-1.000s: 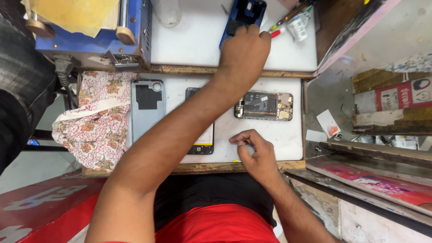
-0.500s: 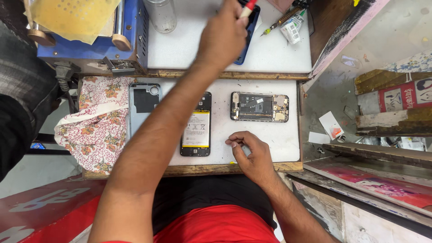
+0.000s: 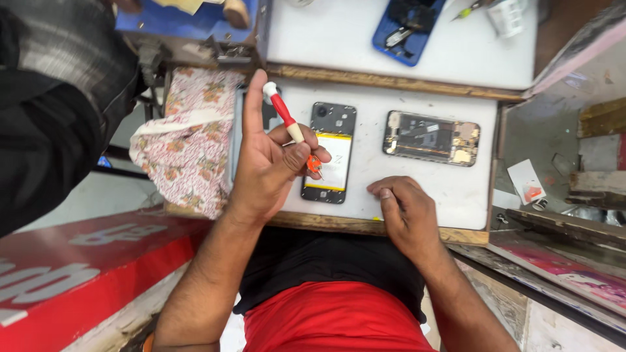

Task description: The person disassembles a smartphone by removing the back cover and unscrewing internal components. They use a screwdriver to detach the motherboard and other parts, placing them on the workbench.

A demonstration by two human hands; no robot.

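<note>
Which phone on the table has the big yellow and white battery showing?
The dark opened phone right beside the left hand holding the red screwdriver. The other opened phone shows only circuit parts, and the blue phone lies farther away.

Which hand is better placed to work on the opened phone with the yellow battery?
Left, probably. The left hand already grips the red screwdriver right beside that phone; the right hand rests empty on the white board.

Bare white surface [image 3: 450, 186] lies open just beyond the right hand [image 3: 404, 212] up to the opened phone frame [image 3: 430, 138], while the battery-side phone [image 3: 329, 153] blocks its left, under the screwdriver-holding left hand [image 3: 270, 163].
</note>
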